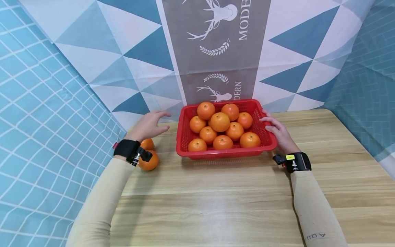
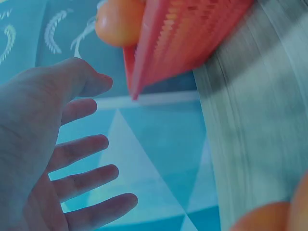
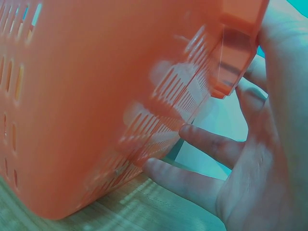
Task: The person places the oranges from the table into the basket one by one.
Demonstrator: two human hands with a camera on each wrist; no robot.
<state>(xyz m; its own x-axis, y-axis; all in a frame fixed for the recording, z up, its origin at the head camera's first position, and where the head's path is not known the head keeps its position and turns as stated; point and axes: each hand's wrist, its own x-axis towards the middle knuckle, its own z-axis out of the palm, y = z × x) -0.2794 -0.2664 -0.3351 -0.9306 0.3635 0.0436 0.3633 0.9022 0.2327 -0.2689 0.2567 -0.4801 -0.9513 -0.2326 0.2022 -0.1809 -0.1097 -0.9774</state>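
Observation:
A red plastic basket [image 1: 226,154] with slotted walls stands on the table, heaped with several oranges [image 1: 220,122]. At its right end, my right hand [image 1: 279,133] grips the rim; in the right wrist view, fingers [image 3: 183,180] of that hand reach along the outside of the slotted wall. Off the basket's left end, my left hand [image 1: 149,125] is held apart from it with nothing in its grasp. Its fingers [image 2: 86,180] are spread in the left wrist view. Two loose oranges [image 1: 149,160] lie on the table by the left wrist, one partly hidden behind it.
The wooden table [image 1: 203,206] stretches in front of the basket and to its right. Behind it hangs a patterned cloth [image 1: 216,61] with deer and triangles, close to the basket's back rim. A blue checked cloth [image 1: 46,120] borders the left side.

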